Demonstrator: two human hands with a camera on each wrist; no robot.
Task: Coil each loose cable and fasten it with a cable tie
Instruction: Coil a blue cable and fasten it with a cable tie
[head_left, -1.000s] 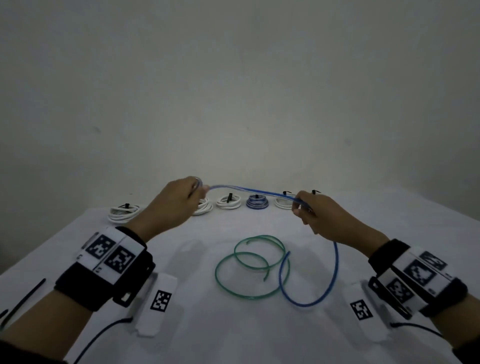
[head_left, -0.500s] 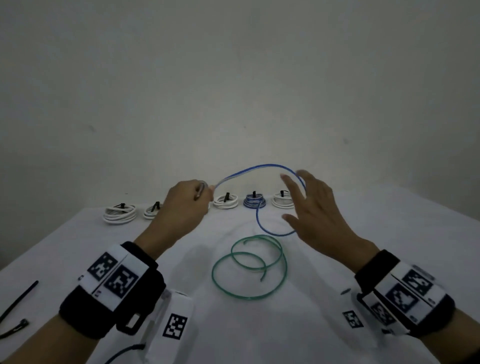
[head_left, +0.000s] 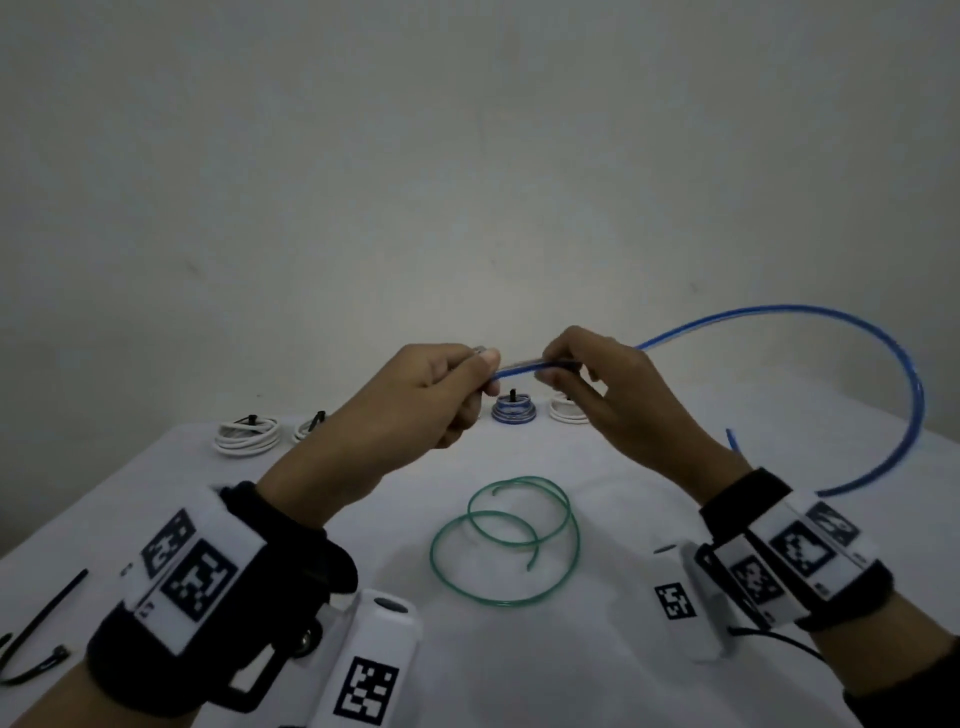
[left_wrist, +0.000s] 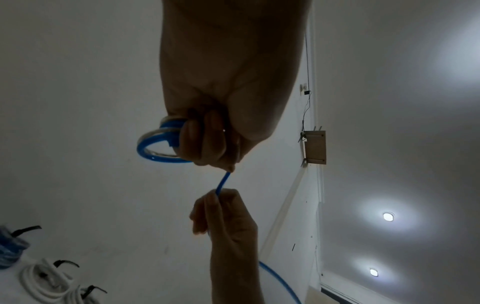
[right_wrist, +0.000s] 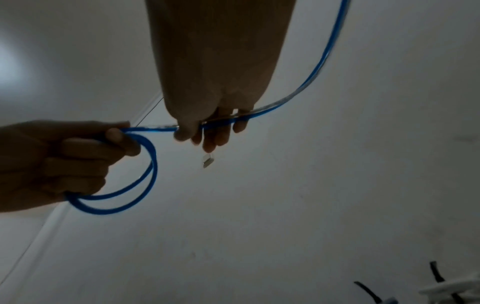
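A: From the head camera, what lies around the hands?

B: A white table (head_left: 649, 691). A loose green cable (head_left: 506, 540) lies in open rings below and between the hands. Along the far edge sit tied bundles: a white coil (head_left: 248, 434), a blue coil (head_left: 511, 409) and another white one partly hidden behind the right hand (head_left: 618, 400). Loose black cable ties (head_left: 39, 631) lie at the near left edge. Both wrists carry black bands with square black-and-white code patches; no readable words.

A: And the blue cable (head_left: 857, 338)?

B: Held in the air between both hands, above the table. The left hand (head_left: 415, 400) has its fingers curled and pinches one end; the right hand pinches it just beside, and the rest arcs out to the right and down to the table.

A: What does the left wrist camera add?

B: The left hand (left_wrist: 223, 115) grips a small finished loop of the blue cable (left_wrist: 155, 144), hidden in the head view. The right hand (left_wrist: 226, 218) pinches the strand just beyond. At the lower left are the white coils (left_wrist: 44, 281) with black ties. Ceiling lights (left_wrist: 387, 216) and a small wooden bracket (left_wrist: 314, 147) show on the wall side.

A: And the right wrist camera?

B: The right hand (right_wrist: 215, 115) has thumb and fingers closed on the blue cable (right_wrist: 311, 82). The left hand (right_wrist: 59, 162) holds two loops hanging below its fingers. A black tie (right_wrist: 437, 274) and a white coil (right_wrist: 451, 288) show at the lower right corner.
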